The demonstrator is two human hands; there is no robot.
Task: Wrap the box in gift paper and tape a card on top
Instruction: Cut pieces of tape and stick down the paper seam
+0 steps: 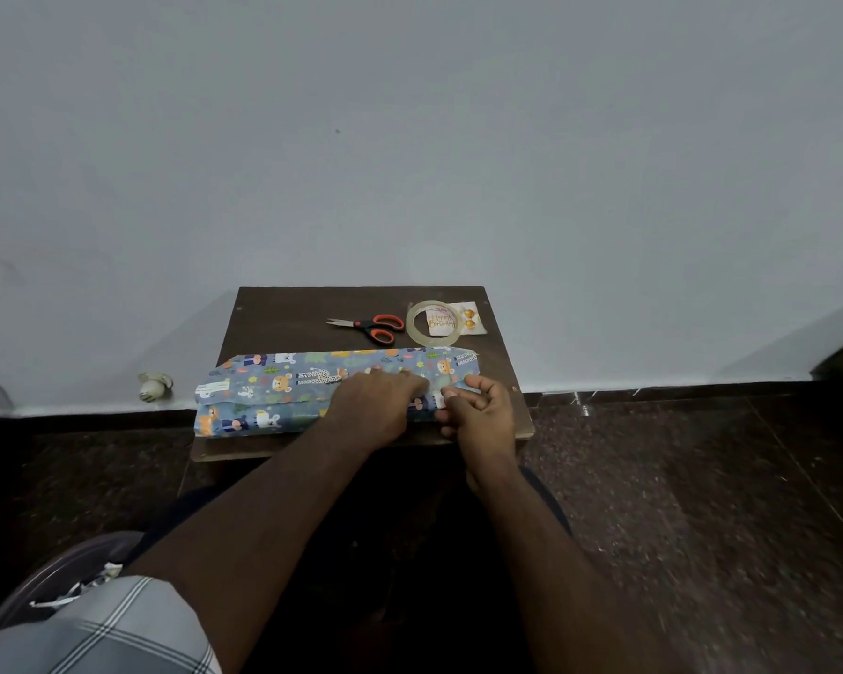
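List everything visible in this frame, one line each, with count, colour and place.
table: one, dark brown, against the wall
gift paper: one sheet, blue with animal print, folded across the table's near half
scissors: one, orange handles, behind the paper
tape roll: one, clear, right of the scissors
card: one, pale with gold lettering, partly under the tape roll
small object: one, pale, on the floor left of the table
left hand: flat on the paper
right hand: fingers curled at the paper's fold
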